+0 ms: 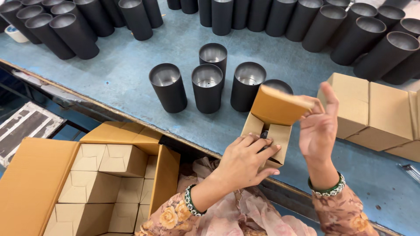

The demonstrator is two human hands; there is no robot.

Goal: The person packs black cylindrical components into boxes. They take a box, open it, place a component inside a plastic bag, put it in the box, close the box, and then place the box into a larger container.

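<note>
From the head camera, a small brown cardboard box [267, 131] stands at the near edge of the blue desk [127, 74], its lid flap tilted up. The left hand [247, 162] is closed around the box's front wall, fingers curled over the open rim, where a dark part shows inside. The right hand [318, 126] pinches the raised flap between thumb and fingers.

Just behind the box, near the middle of the desk, stand four black cylinders [208, 85] with shiny metal insides, open ends up; a fifth is half hidden by the flap. Two larger groups of the same cylinders [306, 22] line the far edge, at the far left corner and across to the far right corner.

Closed plain brown boxes [372, 111], without any label visible, lie in a row along the right edge. Below the desk's near edge, at the left, a big open carton [35, 183] holds small closed boxes [118, 159] packed in rows.

The desk top is scuffed blue with a worn metal rim. A roll of tape [15, 34] sits at the far left edge.
</note>
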